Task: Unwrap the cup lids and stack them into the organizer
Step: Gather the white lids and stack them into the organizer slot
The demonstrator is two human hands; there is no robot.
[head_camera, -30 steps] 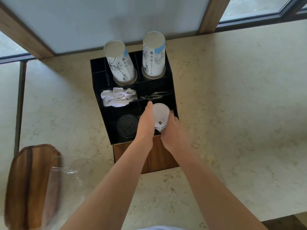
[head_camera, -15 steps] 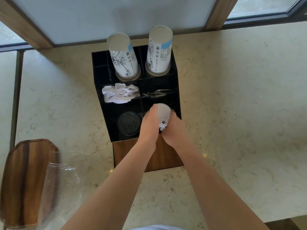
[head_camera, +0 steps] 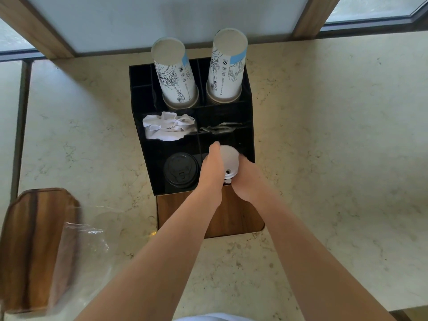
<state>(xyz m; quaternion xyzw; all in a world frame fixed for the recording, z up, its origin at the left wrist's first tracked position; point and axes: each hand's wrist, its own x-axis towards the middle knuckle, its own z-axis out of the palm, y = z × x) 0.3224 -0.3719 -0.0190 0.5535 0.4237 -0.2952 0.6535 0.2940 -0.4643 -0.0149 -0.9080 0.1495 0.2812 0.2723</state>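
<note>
A black organizer (head_camera: 143, 140) on a wooden base stands on the marble counter. Its front left compartment holds black cup lids (head_camera: 181, 170). Over the front right compartment, my left hand (head_camera: 212, 172) and my right hand (head_camera: 244, 179) grip a stack of white cup lids (head_camera: 229, 162) between them, one hand on each side. The top lid's sip hole faces me. How deep the stack sits in the compartment is hidden by my hands.
Two stacks of upturned paper cups (head_camera: 176, 72) (head_camera: 228, 66) fill the back compartments. White napkins (head_camera: 168, 126) and small packets (head_camera: 218, 128) lie in the middle row. A wooden board (head_camera: 30, 246) with a clear plastic wrapper (head_camera: 78, 251) sits at the left.
Both hands have sunk slightly with the white lids into the front right compartment. The view has shifted a little.
</note>
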